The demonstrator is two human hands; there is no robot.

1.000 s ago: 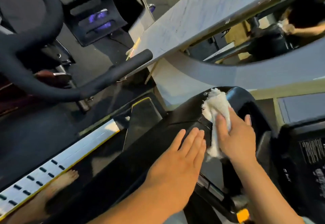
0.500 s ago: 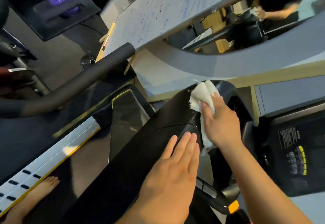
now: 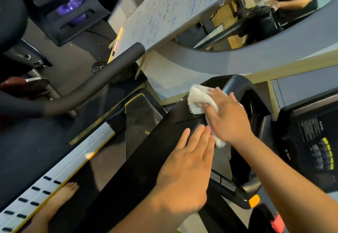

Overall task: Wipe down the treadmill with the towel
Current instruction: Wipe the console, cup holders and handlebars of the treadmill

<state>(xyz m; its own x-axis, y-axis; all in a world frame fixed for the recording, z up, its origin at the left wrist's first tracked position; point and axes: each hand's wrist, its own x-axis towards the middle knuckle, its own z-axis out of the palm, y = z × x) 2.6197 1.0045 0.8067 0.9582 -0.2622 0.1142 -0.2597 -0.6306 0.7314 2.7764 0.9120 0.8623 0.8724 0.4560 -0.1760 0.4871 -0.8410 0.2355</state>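
The right hand (image 3: 226, 115) has slid the soft, limp towel (image 3: 196, 98) leftward over the treadmill (image 3: 142, 168) at frame centre, palm pressing flat, while the left hand (image 3: 184, 170) lies flat beside it.

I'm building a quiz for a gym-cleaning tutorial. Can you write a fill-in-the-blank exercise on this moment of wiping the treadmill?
The right hand presses a ___ towel against the black treadmill.
The left hand lies ___ on the treadmill, holding nothing.
At lower left, a bare ___ rests beside the silver side rail.
Missing words: white; flat; foot.
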